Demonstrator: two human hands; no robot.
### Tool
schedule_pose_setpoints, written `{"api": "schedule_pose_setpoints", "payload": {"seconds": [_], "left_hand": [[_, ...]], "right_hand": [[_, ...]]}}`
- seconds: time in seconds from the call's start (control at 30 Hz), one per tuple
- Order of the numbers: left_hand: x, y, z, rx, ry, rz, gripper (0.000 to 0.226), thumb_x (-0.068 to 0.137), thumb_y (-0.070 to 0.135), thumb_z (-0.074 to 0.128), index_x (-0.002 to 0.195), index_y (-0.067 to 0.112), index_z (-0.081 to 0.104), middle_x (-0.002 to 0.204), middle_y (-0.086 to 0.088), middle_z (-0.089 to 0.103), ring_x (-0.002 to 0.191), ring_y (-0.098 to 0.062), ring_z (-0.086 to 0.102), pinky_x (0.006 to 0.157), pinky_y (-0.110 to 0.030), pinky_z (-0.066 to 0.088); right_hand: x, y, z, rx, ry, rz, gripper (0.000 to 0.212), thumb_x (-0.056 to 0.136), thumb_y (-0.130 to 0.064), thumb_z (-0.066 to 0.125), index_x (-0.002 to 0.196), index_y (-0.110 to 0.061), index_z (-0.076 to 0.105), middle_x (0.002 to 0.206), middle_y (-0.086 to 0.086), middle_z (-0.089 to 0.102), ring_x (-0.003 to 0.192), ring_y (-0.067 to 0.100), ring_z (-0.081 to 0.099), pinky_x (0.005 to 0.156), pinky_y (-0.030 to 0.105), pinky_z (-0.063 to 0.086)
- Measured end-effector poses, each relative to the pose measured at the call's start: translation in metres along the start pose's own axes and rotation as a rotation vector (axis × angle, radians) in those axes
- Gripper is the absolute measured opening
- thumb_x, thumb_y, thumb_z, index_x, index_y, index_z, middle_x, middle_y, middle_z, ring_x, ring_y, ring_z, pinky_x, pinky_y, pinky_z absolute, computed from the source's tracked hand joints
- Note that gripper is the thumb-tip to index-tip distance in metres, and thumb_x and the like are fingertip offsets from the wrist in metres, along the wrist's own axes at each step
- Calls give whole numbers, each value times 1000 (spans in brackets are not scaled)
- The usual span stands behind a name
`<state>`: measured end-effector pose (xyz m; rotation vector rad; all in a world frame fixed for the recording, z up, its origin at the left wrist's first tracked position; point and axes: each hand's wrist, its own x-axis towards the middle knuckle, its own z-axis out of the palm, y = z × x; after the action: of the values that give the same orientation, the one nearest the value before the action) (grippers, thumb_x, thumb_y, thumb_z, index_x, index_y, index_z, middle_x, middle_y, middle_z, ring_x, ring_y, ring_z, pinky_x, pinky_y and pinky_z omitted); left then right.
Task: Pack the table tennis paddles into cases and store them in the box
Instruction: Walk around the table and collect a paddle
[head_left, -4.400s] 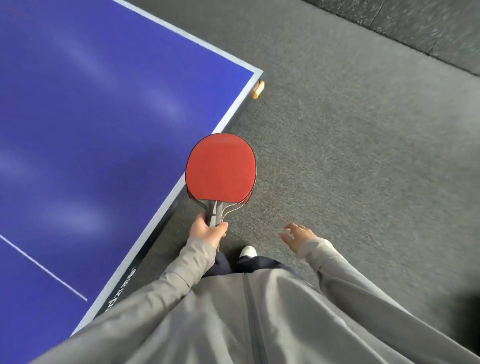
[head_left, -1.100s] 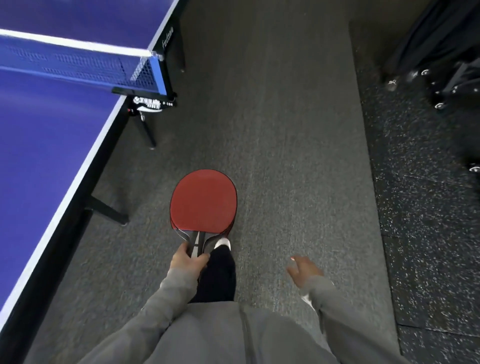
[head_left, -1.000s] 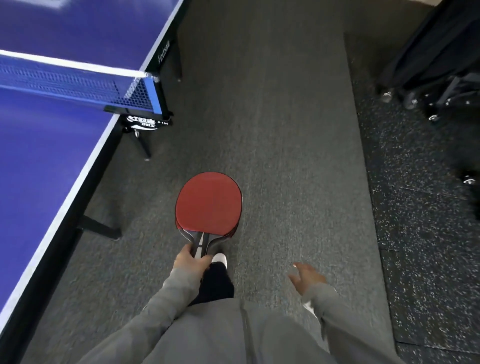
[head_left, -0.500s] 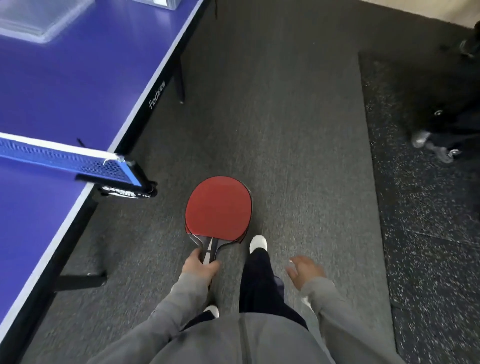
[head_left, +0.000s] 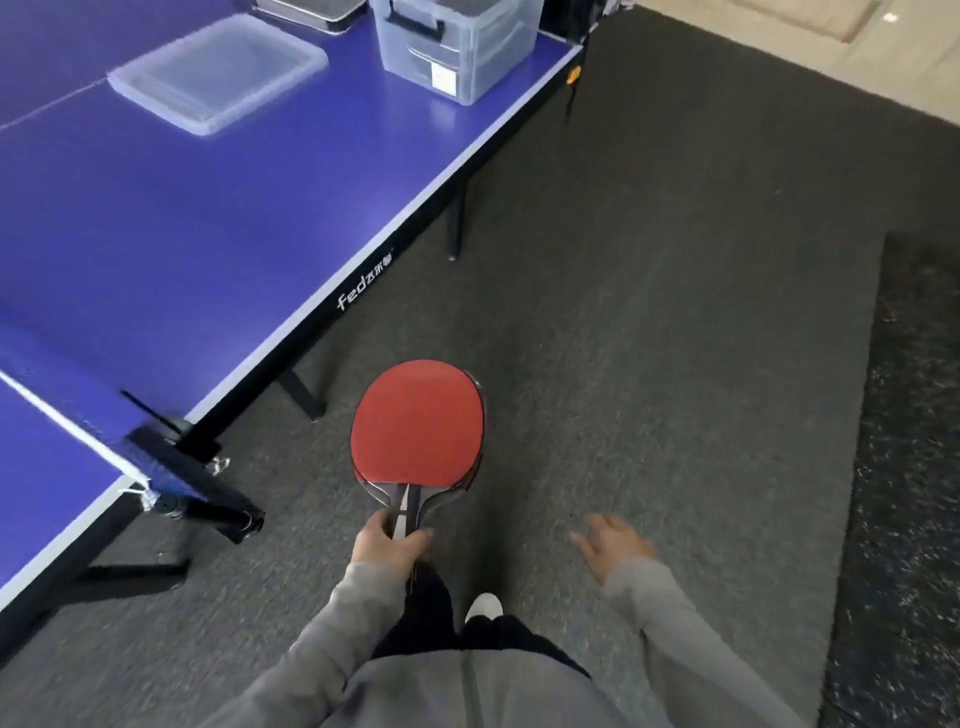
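Paddles (head_left: 417, 423) are gripped by the handles in left hand (head_left: 387, 543) for carrying toward box (head_left: 457, 44) at 12 o'clock; right hand (head_left: 613, 543) is kept open, free.

I have walked on along the table tennis table (head_left: 218, 218), so the net post (head_left: 176, 467) that was ahead now sits at my lower left. The far end has come into view, with a clear plastic box (head_left: 457, 47) and its flat lid (head_left: 218, 70).

Blue table (head_left: 218, 218) (lid (head_left: 218, 70), clear box (head_left: 460, 47))
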<state>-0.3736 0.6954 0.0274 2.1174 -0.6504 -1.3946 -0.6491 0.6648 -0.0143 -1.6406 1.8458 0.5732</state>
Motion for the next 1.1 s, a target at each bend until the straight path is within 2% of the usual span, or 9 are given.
{"api": "schedule_pose_setpoints", "payload": {"seconds": [0.1, 0.2, 0.4, 0.53, 0.7, 0.83, 0.97, 1.1], "left_hand": [[25, 31, 4, -75, 66, -26, 12, 77, 4, 67, 84, 7, 59, 61, -1, 60, 53, -12, 56, 48, -21, 40], [59, 58, 3, -154, 123, -44, 12, 76, 5, 66, 78, 13, 58, 59, -2, 61, 52, -13, 57, 47, -21, 40], [146, 123, -14, -271, 220, -97, 12, 72, 9, 66, 75, 7, 55, 62, -9, 58, 58, -26, 53, 60, -33, 45], [190, 161, -36, -391, 315, -93, 11, 74, 8, 65, 73, 8, 54, 58, -6, 55, 54, -24, 51, 54, -31, 43], [229, 182, -65, -484, 467, -154, 14, 79, 8, 65, 72, 11, 53, 60, -4, 56, 54, -22, 50, 54, -27, 40], [250, 186, -84, -543, 585, -209, 14, 80, 12, 67, 76, 12, 54, 67, -5, 57, 62, -25, 52, 65, -30, 41], [267, 194, -106, -643, 719, -232, 13, 81, 10, 66, 82, 6, 55, 66, -10, 57, 57, -24, 51, 59, -30, 42], [284, 196, -134, -712, 832, -252, 12, 83, 8, 65, 85, 1, 55, 60, -8, 54, 49, -20, 46, 48, -27, 37]], "right_hand": [[41, -20, -31, 3, -40, -58, 54, 97, -52, 31, 144, -25, 31, 149, 3, 35, 138, 22, 32, 108, 39, 28], [84, -46, -60, -31, -62, -99, 55, 97, -53, 32, 145, -26, 29, 150, 3, 33, 138, 21, 32, 109, 39, 29], [160, -102, -126, -65, -38, -149, 56, 96, -52, 34, 145, -27, 27, 150, 2, 33, 139, 20, 30, 109, 39, 28], [199, -142, -169, -77, 1, -214, 55, 96, -51, 34, 145, -26, 27, 149, 2, 35, 138, 21, 31, 109, 39, 29], [237, -199, -210, -136, 18, -348, 54, 97, -49, 35, 145, -25, 28, 147, 0, 36, 135, 20, 33, 106, 36, 30], [270, -247, -238, -179, 10, -470, 54, 97, -47, 37, 145, -24, 28, 147, -1, 37, 135, 19, 33, 107, 36, 29], [302, -302, -268, -229, 17, -619, 53, 97, -46, 38, 144, -24, 28, 146, -1, 37, 136, 18, 32, 107, 34, 28], [324, -356, -292, -242, 22, -749, 51, 97, -43, 38, 144, -23, 29, 146, -3, 38, 135, 16, 33, 107, 33, 28]]}}
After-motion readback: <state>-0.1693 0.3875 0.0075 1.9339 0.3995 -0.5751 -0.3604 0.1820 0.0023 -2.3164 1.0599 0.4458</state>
